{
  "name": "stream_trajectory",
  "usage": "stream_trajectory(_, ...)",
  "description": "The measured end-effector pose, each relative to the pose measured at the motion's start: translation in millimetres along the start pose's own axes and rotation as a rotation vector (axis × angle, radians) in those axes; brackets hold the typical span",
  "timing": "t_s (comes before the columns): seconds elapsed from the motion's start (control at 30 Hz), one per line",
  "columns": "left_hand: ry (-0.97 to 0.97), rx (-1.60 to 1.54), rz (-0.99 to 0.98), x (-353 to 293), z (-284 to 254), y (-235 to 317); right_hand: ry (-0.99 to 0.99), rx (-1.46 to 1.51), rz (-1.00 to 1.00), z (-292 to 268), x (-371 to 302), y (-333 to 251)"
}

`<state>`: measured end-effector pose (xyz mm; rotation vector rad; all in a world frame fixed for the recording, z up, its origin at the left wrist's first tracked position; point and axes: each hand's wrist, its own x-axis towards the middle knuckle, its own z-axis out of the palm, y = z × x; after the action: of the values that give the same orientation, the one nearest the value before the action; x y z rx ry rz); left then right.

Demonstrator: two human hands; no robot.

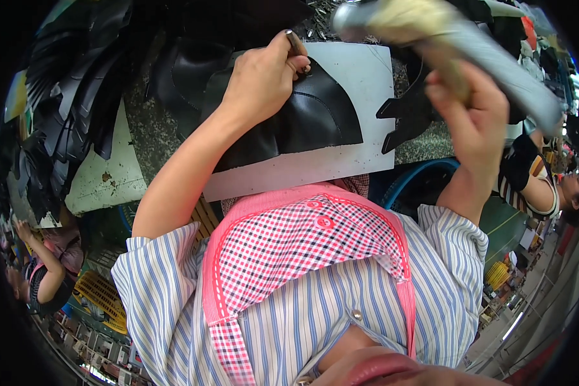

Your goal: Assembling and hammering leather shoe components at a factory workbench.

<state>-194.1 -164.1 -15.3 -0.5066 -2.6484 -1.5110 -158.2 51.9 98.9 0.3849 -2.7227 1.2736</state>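
Observation:
My left hand (262,82) pinches a short metal punch (294,41), its lower end at the upper edge of a black leather piece (318,117). That piece has curved stitched seams and lies on a white board (370,145). To the right, my right hand (475,122) is raised with its fingers wrapped round the handle of a hammer (489,67). Motion blurs the hammer, which has a long grey head with a yellowish part around its middle. Part of the leather is hidden under my left hand and forearm.
Stacks of black leather pieces (87,83) stand at the left. A forked black piece (402,119) lies right of the board. Loose metal bits (320,19) are at the back. A blue basket rim (408,180) shows below the table edge. People (531,174) work on both sides.

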Motion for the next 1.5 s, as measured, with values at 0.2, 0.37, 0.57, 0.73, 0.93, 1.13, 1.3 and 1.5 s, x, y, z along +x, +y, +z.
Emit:
stream_trajectory(0.2, -0.103, 0.165, 0.225, -1.6, -2.9, 2.9, -0.077, 0.069, -0.098, 4.3, 11.9, -21.0)
stream_trajectory(0.37, -0.064, 0.186, 0.171, -5.8, -5.6, -0.8, -0.201, -0.15, -0.041, 21.5, 5.2, 1.9)
stream_trajectory(0.57, -0.028, -0.147, -0.148, -3.9, -11.1, 11.9, -0.12, -0.4, 0.19, 86.7, -16.7, 28.0)
stream_trajectory(0.73, 0.679, -0.147, 0.112, -8.2, -47.0, -2.2, -0.006, -0.355, 0.16, 113.3, -18.2, 32.4)
stream_trajectory(0.93, 0.342, -0.04, -0.364, -32.7, -100.4, -86.8, -0.073, 0.043, 0.096, 20.3, -24.5, -5.7)
stream_trajectory(1.13, 0.316, 0.057, -0.273, -26.3, -89.0, -56.8, 0.347, -0.101, 0.456, -84.5, -29.6, 79.7)
stream_trajectory(1.3, 0.072, 0.256, -0.122, -34.8, -51.2, -1.1, 0.4, -0.222, 0.324, -89.8, -18.6, 168.8)
stream_trajectory(1.5, 0.186, 0.167, -0.008, -32.1, -28.4, -10.5, 0.46, 0.106, 0.12, -69.1, -24.4, 84.7)
